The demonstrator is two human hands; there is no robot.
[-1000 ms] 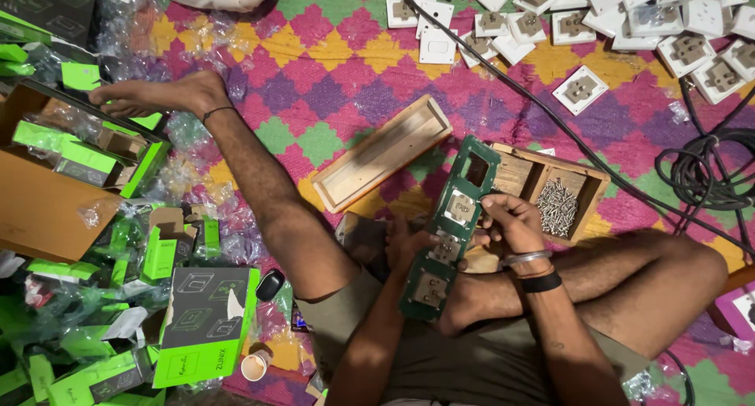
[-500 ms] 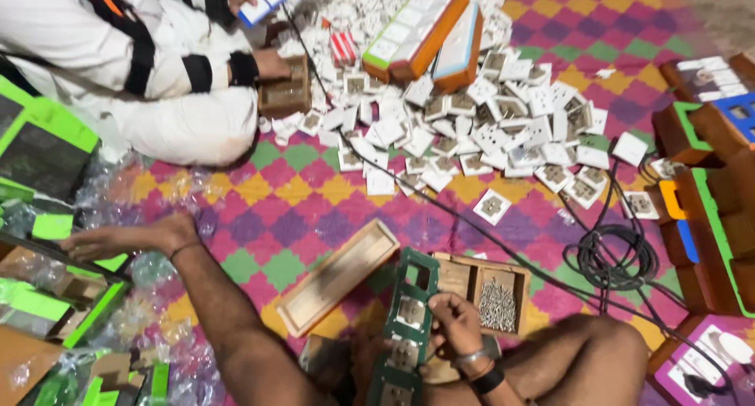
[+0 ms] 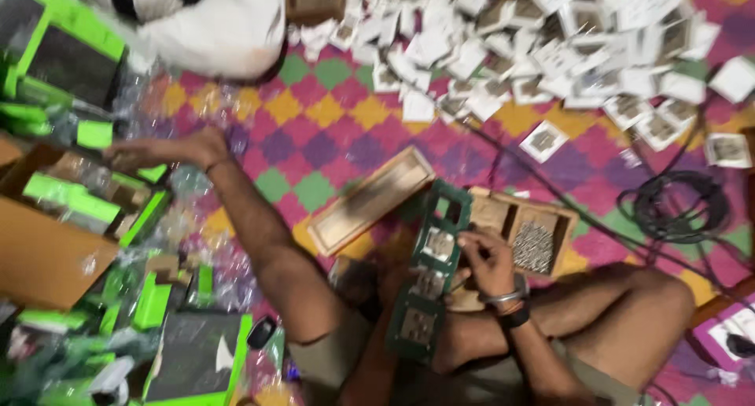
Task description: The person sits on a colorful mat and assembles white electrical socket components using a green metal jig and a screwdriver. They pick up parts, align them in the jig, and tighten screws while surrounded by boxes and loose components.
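A: In the head view, where does the person's left hand [image 3: 169, 149] sit?

B: It stretches far out to the left, lying flat over crinkled clear plastic wrapping [image 3: 189, 187] beside an open cardboard box [image 3: 47, 249] that holds green packages [image 3: 59, 192]. The picture is blurred there, so whether the fingers are spread or together cannot be told, and nothing can be seen gripped.

A: And the right hand [image 3: 487, 258]?

B: It rests over the person's lap, fingers curled together with the tips pinched on the upper part of a long green frame [image 3: 431, 268]. That frame has 4 square openings, 3 of them filled with pale square pieces, and it leans from the folded legs up toward the mat.

A: What lies around it?

B: A shallow wooden tray [image 3: 370, 201] lies just left of the frame's top end on the checkered mat [image 3: 330, 131]. A wooden box [image 3: 525, 231] with 2 compartments sits just beside the right hand. A coil of black cable [image 3: 680, 208] lies to the right, and a heap of white square packets [image 3: 550, 44] spreads across the top.
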